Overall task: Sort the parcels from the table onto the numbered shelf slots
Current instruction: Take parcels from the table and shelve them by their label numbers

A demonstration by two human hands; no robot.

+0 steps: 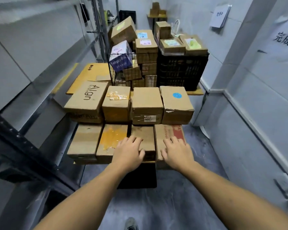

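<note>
A grey metal shelving unit (32, 77) is running along the left side, its slot numbers not readable from here. Beside it, a tan wooden surface (196, 92) is carrying the load: a black plastic crate (181, 72) topped with labelled boxes is standing at the far end, and a black wire basket (113, 70) is holding more parcels next to it. Two rows of brown cardboard parcels are lying nearest the person.

In the front row, the left hand (129, 151) is resting on a small plain brown cardboard box (144, 138), fingers spread loosely over its top and thumb at its near edge, gripping nothing yet. The right hand (176, 153) is lying flat and relaxed on the neighbouring cardboard box with red print (178, 131), holding nothing.

The person seems to be choosing a parcel, so sorting is only beginning. Next, the hands will probably need to close round one box, lift it clear of its neighbours and find its number.
</note>
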